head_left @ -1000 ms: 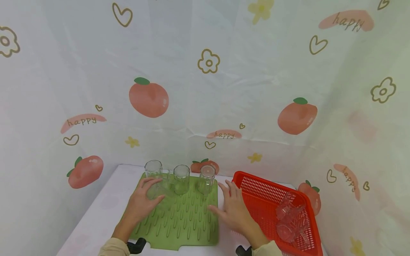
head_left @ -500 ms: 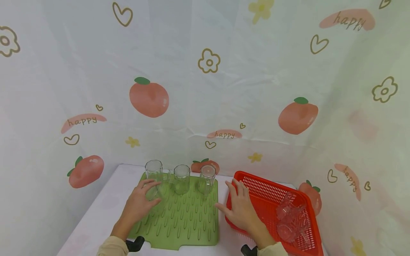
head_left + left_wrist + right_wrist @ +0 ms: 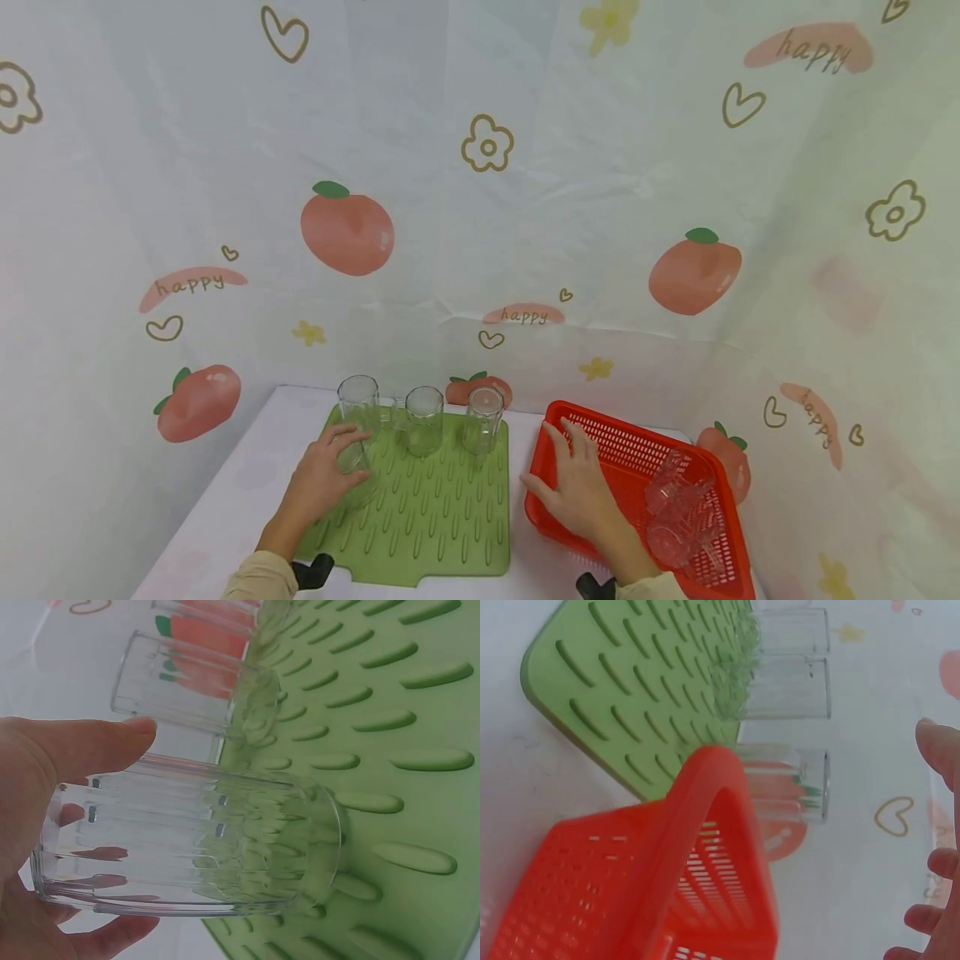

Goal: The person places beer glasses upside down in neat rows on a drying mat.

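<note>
My left hand point(image 3: 321, 477) grips a clear glass mug point(image 3: 255, 847) near its upper end, thumb on one side and fingers on the other. The mug's base is right at the ribbed green mat point(image 3: 442, 525), toward its left side. Behind it on the mat stand three more glass mugs: one at the left point(image 3: 358, 400), one in the middle point(image 3: 424, 425), one at the right point(image 3: 483, 425). Over the left part of the red plastic basket point(image 3: 637, 427) hovers my right hand point(image 3: 581, 496), fingers spread and holding nothing.
Several clear glass mugs point(image 3: 675, 533) lie jumbled in the right part of the basket. The mat and basket sit side by side on a white-covered table point(image 3: 217, 517). A white printed curtain point(image 3: 420, 250) rises behind and at both sides.
My right hand has moved right, from beside the mat to over the basket. My left hand has shifted slightly left and down with the mug.
</note>
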Tool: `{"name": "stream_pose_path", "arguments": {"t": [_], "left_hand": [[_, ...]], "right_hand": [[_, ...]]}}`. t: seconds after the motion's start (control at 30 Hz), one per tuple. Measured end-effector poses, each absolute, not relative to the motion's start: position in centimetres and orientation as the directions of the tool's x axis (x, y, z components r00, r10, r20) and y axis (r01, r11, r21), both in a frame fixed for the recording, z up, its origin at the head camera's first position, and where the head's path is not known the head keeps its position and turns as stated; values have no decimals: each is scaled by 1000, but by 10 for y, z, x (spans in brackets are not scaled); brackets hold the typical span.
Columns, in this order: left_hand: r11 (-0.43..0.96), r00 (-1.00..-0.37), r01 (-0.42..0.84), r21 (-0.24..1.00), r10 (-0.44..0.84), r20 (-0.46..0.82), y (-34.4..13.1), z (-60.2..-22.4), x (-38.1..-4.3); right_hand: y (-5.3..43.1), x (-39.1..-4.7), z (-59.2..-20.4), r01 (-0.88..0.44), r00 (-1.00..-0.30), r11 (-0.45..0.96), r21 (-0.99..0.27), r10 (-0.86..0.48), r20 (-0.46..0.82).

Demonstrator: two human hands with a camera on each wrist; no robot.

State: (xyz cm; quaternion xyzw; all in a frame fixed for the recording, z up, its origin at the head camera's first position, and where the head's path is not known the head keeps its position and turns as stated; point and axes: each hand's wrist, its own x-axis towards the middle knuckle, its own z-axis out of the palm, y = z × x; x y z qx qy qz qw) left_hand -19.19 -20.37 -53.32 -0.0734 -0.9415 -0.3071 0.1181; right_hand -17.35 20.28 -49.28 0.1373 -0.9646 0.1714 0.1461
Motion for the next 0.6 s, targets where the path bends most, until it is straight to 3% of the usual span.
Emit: {"name": "stream_pose_path", "arguments": {"t": [0.6], "left_hand": [[796,-978,140,589,18,207,-207,-544,-198]], "right_hand": [[223,-175,-489,-190,-968,922,-337,-117,223]]}}
